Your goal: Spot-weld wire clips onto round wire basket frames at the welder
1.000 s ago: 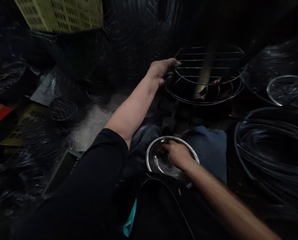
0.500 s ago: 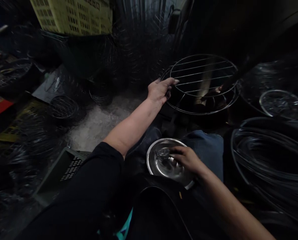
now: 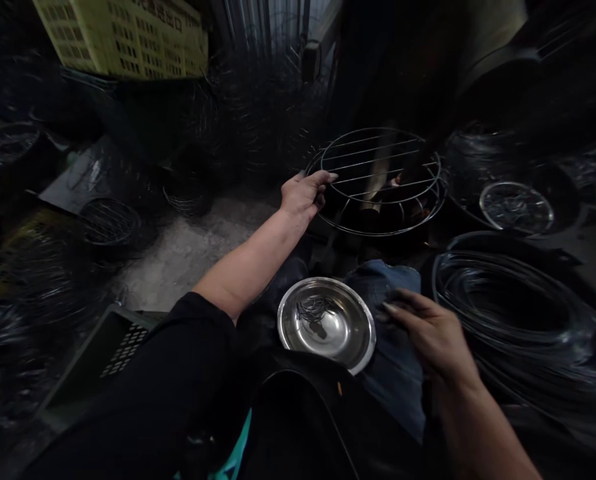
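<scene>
My left hand (image 3: 303, 195) is closed on the left rim of a round wire rack (image 3: 373, 203), made of two rings with parallel bars across the upper one. In front of me a shiny steel bowl (image 3: 351, 327) sits by my lap, holding a small heap of short thin metal pieces (image 3: 314, 308). Right of the bowl, above my jeans-covered knee (image 3: 395, 373), is my right hand (image 3: 435, 330). Its thumb and fingers are pinched together; anything between them is too small and dark to make out.
A large coil of wire (image 3: 458, 313) lies in a tub at right. Behind it stands another metal bowl (image 3: 488, 210) with small pieces. Under the rack is a dark machine part with a reddish spot. A yellow crate (image 3: 168, 40) stands back left, a green crate (image 3: 73, 380) lower left.
My right hand has come out of the bowl and moved right, over my knee. My left hand stays on the rack's rim. The whole view has shifted slightly.
</scene>
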### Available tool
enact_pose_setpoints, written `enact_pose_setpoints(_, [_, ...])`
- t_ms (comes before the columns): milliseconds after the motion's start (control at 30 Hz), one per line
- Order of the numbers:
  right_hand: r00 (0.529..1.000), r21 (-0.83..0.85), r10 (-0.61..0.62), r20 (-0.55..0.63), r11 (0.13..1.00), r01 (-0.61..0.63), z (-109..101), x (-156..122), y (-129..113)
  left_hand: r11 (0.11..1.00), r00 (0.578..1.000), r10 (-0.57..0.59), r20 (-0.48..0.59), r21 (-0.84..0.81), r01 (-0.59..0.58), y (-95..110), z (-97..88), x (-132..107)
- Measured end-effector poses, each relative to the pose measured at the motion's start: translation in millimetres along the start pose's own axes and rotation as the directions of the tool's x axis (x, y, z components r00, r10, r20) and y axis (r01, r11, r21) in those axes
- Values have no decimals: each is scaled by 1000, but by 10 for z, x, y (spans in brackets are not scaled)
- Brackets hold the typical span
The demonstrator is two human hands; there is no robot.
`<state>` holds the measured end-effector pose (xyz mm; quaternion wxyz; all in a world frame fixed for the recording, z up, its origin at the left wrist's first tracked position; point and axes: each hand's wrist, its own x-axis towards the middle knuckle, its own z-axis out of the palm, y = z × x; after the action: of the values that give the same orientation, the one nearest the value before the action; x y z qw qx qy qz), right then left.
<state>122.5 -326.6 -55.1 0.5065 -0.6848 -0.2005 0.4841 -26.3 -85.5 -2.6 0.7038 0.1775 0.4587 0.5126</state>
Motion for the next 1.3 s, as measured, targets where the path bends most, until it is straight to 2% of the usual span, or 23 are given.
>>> enact_pose_setpoints(67, [994,-57,-56,-98,997,51,-142,71,34,1000,1000,10,-6,17,-10,1,11,-7])
enact_pose_setpoints(233, [990,13,86,-112,996,-85,-294,180,133,999,1000,19,15,39,-20,-6,17,-17])
enact_pose_setpoints(533, [996,40,47,-78,998,-44,-307,213,97,998,999,47,9,33,-47,-28,5,25])
enact_pose_setpoints(867, [993,-232,86,-78,967,-102,-356,286,96,1000,1000,7,-16,18,-7,-25,8,14])
enact_pose_setpoints(1100, [996,-247,74,-50,965,-84,-352,240,44,999,999,34,-9,15,-34,-38,-15,28])
enact_pose_setpoints(1233, [998,-245,46,-47,968,-56,-311,233,-80,1000,1000,27,-5,14,-27,-64,-4,21])
enact_pose_setpoints(1300, [999,-254,-24,-38,967,14,-224,259,-236,999,1000,30,9,11,-30,-81,10,18])
